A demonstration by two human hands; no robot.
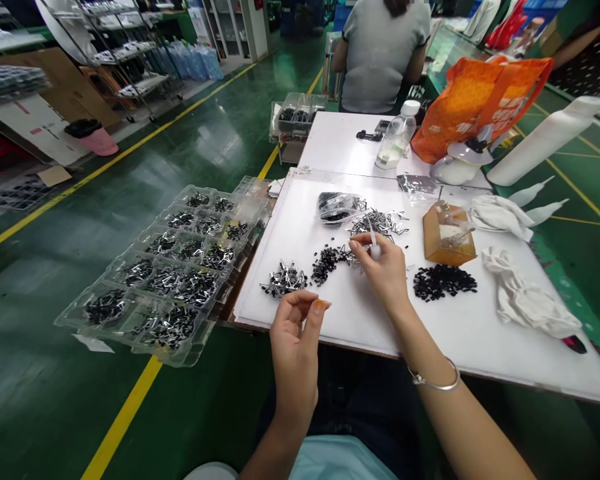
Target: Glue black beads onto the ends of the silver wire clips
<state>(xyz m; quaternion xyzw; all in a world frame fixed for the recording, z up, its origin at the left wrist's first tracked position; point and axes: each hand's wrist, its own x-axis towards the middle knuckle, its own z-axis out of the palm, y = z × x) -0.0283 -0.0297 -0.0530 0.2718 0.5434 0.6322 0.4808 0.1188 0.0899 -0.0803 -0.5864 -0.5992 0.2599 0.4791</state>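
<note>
My right hand (386, 270) is over the white table, closed around a small white bottle with a thin pointed nozzle (375, 247). Its thumb and forefinger come close together near a heap of bent metal pieces (380, 223). Near the table's front edge, my left hand (296, 333) has thumb and forefinger pinched; anything between them is too small to make out. Just beyond it lies a pile of metal pieces with black ends (284, 279). Small black caps (326, 263) are scattered between the two hands. A second pile of black caps (444, 281) lies right of my right hand.
Left of the table stands a clear compartment tray (130, 320) of finished-looking metal pieces. A plastic bag of black parts (336, 208), an orange box (447, 243), white gloves (525, 297), a bottle (397, 137) and an orange bag (475, 107) are on the tables. Ahead sits a person (383, 57).
</note>
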